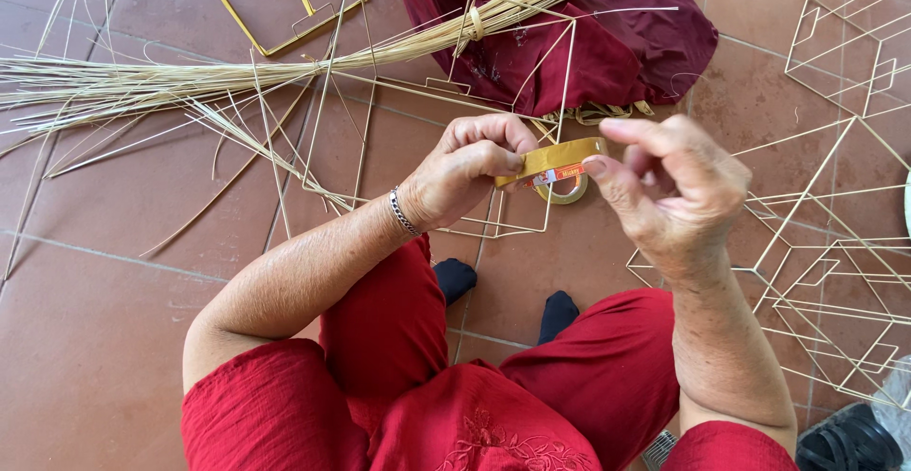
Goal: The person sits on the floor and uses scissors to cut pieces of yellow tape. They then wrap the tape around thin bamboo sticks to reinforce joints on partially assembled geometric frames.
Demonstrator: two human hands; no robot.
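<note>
Amber-brown adhesive tape (555,161), wound as a narrow roll on a pale core, sits between both hands above the tiled floor (104,329), near the middle of the view. The roll stands on edge, its glossy outer band facing up; a red and white label strip shows on the inner ring. The left hand (465,169) closes its fingertips on the left edge of the roll, thumb and forefinger pinched at the tape surface. The right hand (674,182) grips the right edge, the forefinger laid along the top and the thumb pressed against the side. A metal chain bracelet (403,211) circles the left wrist.

Directly beneath the hands lies a thin frame (446,101) of pale straight sticks joined into rectangles. Open tile extends toward the left edge and lower left corner of the floor. The right edge of the floor is crowded with further stick frames (835,234) forming box and diamond outlines.

Toward the far edge, a long bundle of dry straw-coloured stalks (237,73) lies diagonally, loose fibres fanning to the left. A crumpled maroon cloth (607,44) rests under its bound end. A yellow flat-strip frame (285,16) lies at the far edge. Red trousers (399,338) and dark socks (455,277) occupy the near edge.
</note>
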